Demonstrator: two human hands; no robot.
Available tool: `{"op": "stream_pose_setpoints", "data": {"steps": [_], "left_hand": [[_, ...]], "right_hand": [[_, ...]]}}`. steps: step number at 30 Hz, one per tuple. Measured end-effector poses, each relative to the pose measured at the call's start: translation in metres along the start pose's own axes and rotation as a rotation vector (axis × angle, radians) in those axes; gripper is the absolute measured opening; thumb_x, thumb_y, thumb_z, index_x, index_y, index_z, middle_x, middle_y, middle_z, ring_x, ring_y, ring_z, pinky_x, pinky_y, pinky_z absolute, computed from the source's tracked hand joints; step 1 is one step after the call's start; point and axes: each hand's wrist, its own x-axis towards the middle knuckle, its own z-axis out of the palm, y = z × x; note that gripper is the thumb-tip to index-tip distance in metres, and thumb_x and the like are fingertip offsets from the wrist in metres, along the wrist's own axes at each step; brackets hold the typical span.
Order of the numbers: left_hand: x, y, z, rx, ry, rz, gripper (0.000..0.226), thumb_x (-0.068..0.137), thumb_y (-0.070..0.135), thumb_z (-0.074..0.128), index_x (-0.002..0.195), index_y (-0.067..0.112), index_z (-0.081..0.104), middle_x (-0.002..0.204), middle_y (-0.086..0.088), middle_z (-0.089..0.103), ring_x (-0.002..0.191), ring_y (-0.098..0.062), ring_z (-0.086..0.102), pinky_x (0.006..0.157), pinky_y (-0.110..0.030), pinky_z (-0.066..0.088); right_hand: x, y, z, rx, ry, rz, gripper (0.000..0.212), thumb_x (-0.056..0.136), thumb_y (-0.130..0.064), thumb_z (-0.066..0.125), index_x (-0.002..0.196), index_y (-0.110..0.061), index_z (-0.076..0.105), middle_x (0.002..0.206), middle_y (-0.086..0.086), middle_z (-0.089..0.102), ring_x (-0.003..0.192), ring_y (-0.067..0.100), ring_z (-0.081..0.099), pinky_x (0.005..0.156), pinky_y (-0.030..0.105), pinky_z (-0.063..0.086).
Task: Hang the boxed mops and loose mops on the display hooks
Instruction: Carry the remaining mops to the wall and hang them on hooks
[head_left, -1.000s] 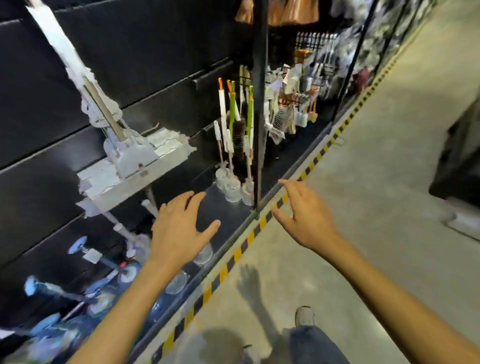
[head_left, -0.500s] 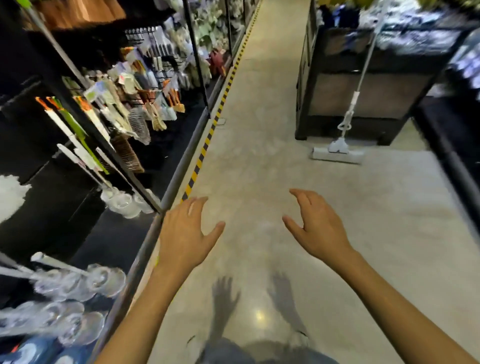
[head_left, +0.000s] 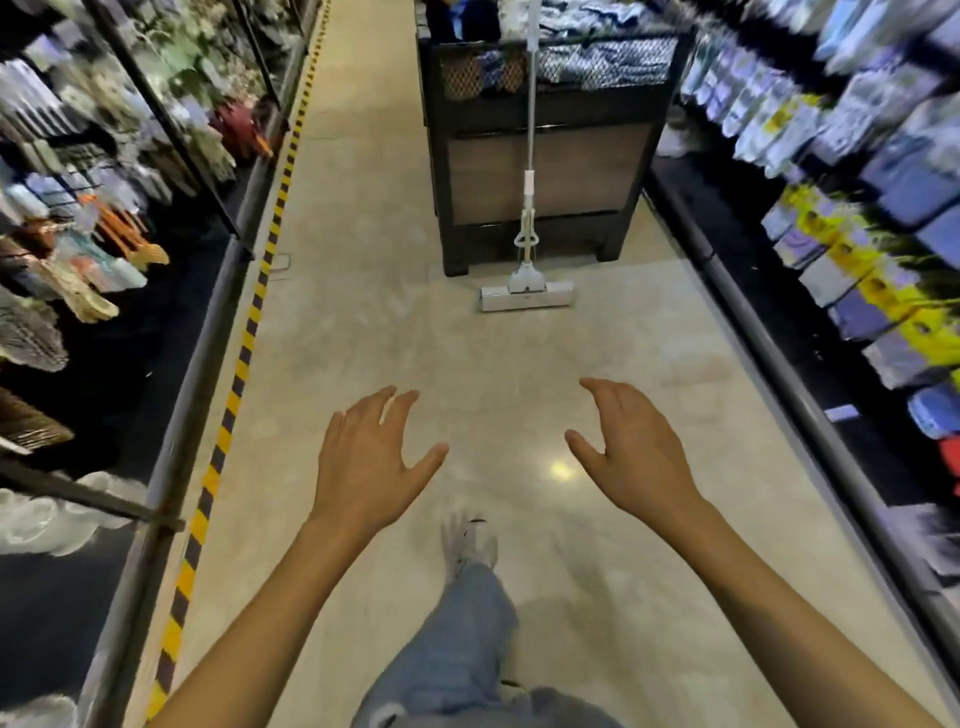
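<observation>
One loose mop (head_left: 528, 208) is seen at the far end of the aisle, near its middle. It is stood nearly upright, its long pale grey handle leaned against the front of a black display stand (head_left: 587, 176) and reaching up past the stand's mesh top. A white sleeve is fitted partway down the handle, and a white wringer bracket is fixed lower down. The wide, flat, whitish sponge head is laid on the beige floor (head_left: 467, 364), just in front of the stand's base.
</observation>
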Motion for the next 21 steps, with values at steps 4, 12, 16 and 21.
{"op": "stream_pose_setpoints", "data": {"steps": [4,12,16,21], "left_hand": [[0.082,0.01,0.011,-0.025,-0.008,0.046,0.08,0.075,0.069,0.027,0.135,0.02,0.048,0.141,-0.009,0.049,0.13,-0.027,0.045,0.106,-0.049,0.036],[0.284,0.017,0.003,-0.034,-0.004,0.062,0.078,0.077,0.069,0.03,0.137,0.021,0.046,0.142,-0.008,0.048,0.129,-0.028,0.045,0.107,-0.049,0.035],[0.385,0.022,-0.013,0.005,0.009,0.075,0.069,0.084,0.061,0.049,0.141,0.022,0.04,0.144,-0.007,0.045,0.131,-0.027,0.042,0.109,-0.047,0.032],[0.487,0.035,-0.015,0.006,0.02,0.08,0.071,0.084,0.061,0.046,0.143,0.022,0.036,0.144,-0.007,0.044,0.131,-0.028,0.042,0.109,-0.048,0.033]], "right_hand": [[0.068,0.022,0.005,-0.001,-0.014,0.031,0.056,0.09,-0.032,0.059,0.139,-0.01,0.044,0.138,0.009,0.052,0.129,0.028,0.046,0.104,0.039,0.038],[0.262,0.05,-0.005,-0.045,-0.071,0.086,0.057,0.093,-0.037,0.053,0.144,-0.017,0.035,0.143,0.001,0.044,0.133,0.022,0.039,0.109,0.033,0.03],[0.35,0.067,-0.019,-0.017,0.011,0.083,0.054,0.086,-0.03,0.063,0.133,-0.006,0.05,0.127,0.012,0.059,0.118,0.033,0.053,0.099,0.041,0.042],[0.448,0.094,-0.031,-0.041,0.031,0.06,0.053,0.089,-0.032,0.061,0.134,-0.008,0.048,0.13,0.011,0.057,0.121,0.03,0.052,0.101,0.038,0.041]]}}
